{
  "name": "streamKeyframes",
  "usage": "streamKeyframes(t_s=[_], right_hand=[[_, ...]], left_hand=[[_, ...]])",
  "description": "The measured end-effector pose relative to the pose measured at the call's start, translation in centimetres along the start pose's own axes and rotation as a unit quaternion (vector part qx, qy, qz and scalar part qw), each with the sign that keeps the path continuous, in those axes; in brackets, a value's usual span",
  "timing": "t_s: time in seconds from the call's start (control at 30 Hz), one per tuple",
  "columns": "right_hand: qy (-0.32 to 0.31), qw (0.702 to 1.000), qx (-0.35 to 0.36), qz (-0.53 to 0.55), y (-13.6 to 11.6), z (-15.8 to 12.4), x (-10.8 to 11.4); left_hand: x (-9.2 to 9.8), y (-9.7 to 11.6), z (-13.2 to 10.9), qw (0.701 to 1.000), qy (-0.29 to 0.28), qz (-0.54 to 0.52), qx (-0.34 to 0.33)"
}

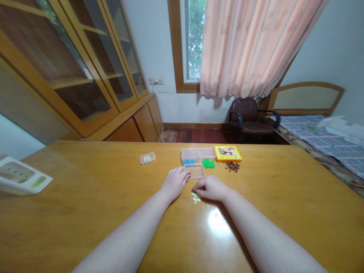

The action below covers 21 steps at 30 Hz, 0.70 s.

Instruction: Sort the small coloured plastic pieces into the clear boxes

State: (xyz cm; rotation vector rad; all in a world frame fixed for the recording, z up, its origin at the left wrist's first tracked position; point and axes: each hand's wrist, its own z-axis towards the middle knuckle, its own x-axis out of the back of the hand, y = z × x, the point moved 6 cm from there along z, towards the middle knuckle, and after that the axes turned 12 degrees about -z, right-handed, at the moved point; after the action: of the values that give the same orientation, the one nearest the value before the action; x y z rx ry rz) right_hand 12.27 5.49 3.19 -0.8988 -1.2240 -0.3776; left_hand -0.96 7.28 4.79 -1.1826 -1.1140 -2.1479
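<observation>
My left hand is at the left edge of a shallow clear plastic box, its fingers curled over that edge. My right hand has its fingertips pinched together just above a small pile of pale yellow-green pieces; whatever is between them is too small to make out. Behind the box lie blue pieces in a clear compartment and a heap of green pieces. Farther right sits a pile of brown pieces, in front of a yellow box with a printed picture.
More clear plastic trays stand near the table's far edge. Off to the left is a small clear case with pale contents. A white object with a green label occupies the table's left side. Beyond the wooden table stands a chair.
</observation>
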Motion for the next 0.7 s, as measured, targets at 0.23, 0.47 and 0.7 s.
streamKeyframes(t_s=[0.23,0.47,0.7], right_hand=[[0.028,0.997,-0.011,-0.074,0.0,0.1,-0.1],[0.055,0.997,-0.04,-0.045,0.5,0.2,-0.3],[0.198,0.963,-0.169,0.061,3.3,-0.3,1.2]], left_hand=[[-0.4,1.6,-0.7,0.996,-0.06,0.022,-0.055],[-0.8,1.5,-0.7,0.996,-0.064,0.018,-0.055],[-0.5,1.6,-0.6,0.997,-0.069,0.013,-0.043]])
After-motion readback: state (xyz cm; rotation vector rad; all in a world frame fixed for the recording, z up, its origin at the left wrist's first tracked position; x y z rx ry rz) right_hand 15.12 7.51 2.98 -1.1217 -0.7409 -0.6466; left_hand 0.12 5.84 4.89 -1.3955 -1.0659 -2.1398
